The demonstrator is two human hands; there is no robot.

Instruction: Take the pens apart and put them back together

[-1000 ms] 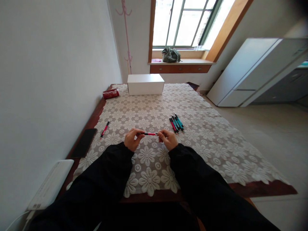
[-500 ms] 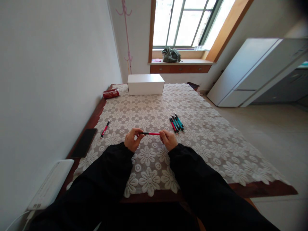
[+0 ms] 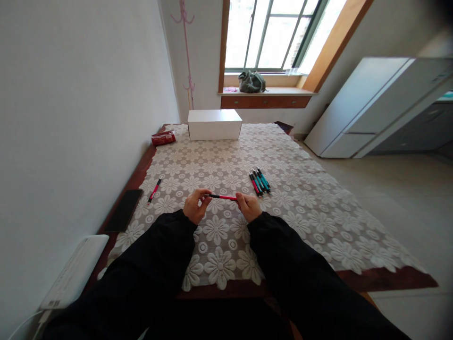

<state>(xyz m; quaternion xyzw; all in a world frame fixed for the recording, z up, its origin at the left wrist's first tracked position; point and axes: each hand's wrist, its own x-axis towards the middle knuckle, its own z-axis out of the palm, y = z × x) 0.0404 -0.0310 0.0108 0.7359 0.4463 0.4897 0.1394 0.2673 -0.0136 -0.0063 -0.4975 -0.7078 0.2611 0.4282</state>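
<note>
A slim red and black pen is stretched between my two hands, held above the lace tablecloth and tilted slightly down to the right. My left hand pinches its black end between thumb and fingers. The red end is in the closed fingers of my right hand, which cover its tip. Beyond my right hand, several pens in red, teal and black lie side by side on the cloth. Another red and black pen rests alone to the left of my left hand.
A black phone-like slab and a white device with a cable lie along the left edge by the wall. At the far end of the table stand a white box and a dark red packet.
The held pen has tilted a little, its red end now slightly lower and a bit farther right. Both hands keep their grip and have barely moved.
</note>
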